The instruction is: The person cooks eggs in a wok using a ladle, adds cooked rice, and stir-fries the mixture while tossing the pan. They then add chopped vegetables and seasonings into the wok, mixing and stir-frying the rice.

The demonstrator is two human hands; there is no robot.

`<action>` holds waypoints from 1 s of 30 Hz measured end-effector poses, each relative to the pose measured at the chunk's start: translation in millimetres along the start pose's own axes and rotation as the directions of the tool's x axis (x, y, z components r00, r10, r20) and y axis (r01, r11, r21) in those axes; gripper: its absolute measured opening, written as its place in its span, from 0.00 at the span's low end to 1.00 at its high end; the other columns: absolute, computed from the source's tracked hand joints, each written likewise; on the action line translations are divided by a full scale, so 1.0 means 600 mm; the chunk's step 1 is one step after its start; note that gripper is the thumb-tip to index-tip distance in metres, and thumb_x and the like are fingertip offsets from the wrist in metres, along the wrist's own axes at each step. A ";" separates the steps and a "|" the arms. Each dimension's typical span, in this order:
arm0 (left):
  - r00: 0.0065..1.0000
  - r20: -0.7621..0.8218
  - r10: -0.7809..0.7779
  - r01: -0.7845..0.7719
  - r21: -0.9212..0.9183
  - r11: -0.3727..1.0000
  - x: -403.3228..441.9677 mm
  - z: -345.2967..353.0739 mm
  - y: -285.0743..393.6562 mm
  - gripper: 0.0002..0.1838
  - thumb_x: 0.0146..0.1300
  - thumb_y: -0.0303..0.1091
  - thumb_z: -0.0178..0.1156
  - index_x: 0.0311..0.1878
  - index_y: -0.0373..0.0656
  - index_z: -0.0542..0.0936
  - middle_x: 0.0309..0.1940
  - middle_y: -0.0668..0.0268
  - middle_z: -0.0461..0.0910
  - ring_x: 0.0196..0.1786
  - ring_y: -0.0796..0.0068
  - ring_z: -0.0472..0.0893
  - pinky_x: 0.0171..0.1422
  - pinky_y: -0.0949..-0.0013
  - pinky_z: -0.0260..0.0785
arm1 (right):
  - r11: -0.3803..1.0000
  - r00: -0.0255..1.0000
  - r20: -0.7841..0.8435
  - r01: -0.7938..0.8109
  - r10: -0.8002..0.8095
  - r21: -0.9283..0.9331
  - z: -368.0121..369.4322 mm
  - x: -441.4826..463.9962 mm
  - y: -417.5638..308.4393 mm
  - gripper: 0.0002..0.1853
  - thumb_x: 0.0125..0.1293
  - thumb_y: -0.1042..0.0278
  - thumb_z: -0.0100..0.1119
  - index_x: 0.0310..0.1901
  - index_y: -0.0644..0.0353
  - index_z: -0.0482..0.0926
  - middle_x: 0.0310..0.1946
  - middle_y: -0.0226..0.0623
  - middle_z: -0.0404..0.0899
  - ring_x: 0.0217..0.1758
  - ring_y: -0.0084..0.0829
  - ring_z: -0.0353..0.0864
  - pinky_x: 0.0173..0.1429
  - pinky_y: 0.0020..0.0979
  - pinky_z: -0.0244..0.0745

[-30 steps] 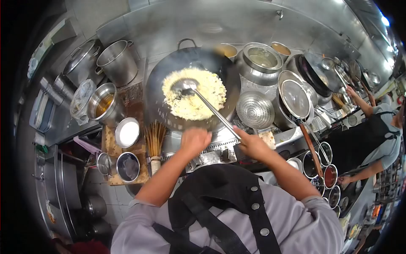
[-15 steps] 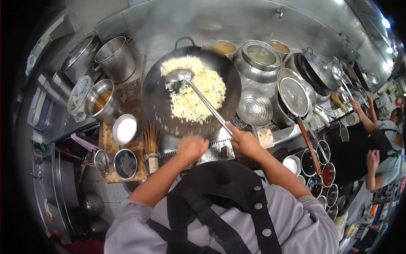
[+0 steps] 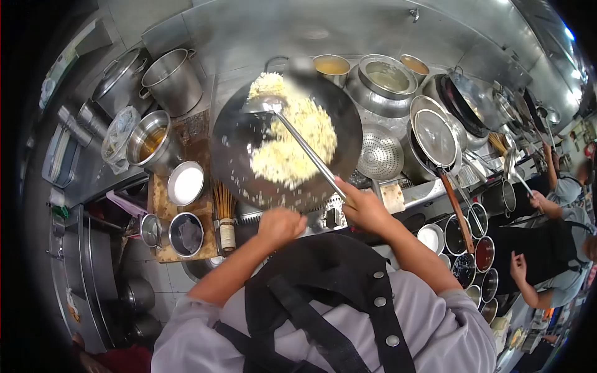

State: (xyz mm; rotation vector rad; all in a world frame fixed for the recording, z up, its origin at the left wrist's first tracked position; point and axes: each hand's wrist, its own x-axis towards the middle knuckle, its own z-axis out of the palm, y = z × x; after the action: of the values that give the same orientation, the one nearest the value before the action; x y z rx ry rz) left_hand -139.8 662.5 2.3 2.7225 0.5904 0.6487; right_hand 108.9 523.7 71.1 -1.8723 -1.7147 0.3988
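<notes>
A large dark wok (image 3: 233, 140) stands in front of me, with yellowish-white fried rice (image 3: 308, 133) heaped across its middle and loose grains along its near side. My left hand (image 3: 281, 227) is closed in a fist at the wok's near rim; the part it grips is hidden beneath the fingers. In my right hand (image 3: 367, 208) is the long metal handle of a ladle (image 3: 266, 104). Its bowl lies over the rice toward the upper left of the wok. A blurred pale patch covers the wok's far edge.
Left are a bamboo brush (image 3: 225, 208), a white-filled bowl (image 3: 186, 183) and a pot of amber liquid (image 3: 149, 142). A perforated skimmer (image 3: 380, 152), strainers (image 3: 435, 138) and several seasoning pots (image 3: 484, 253) stand right. Farther right, another person's hand (image 3: 544, 202) holds a utensil.
The wok and rice have shifted slightly right in view, and the rice has spread differently. The ladle bowl sits a little higher. At right, the co-worker's arms have moved.
</notes>
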 end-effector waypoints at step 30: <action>1.000 0.017 0.003 -0.006 0.128 0.992 0.038 -0.066 0.028 0.22 0.65 0.50 0.63 0.21 0.46 0.79 0.22 0.58 0.80 0.27 0.51 0.81 0.34 0.46 0.74 | 0.921 0.929 0.192 -0.350 0.317 0.170 -0.161 -0.121 -0.051 0.37 0.68 0.72 0.66 0.78 0.44 0.67 0.25 0.36 0.74 0.27 0.22 0.78 0.37 0.33 0.76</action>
State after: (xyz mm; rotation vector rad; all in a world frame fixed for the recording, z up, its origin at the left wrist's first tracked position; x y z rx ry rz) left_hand -135.1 664.8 50.8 2.8454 0.6430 0.6088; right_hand 129.6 433.8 154.8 -2.0261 -1.3847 0.8490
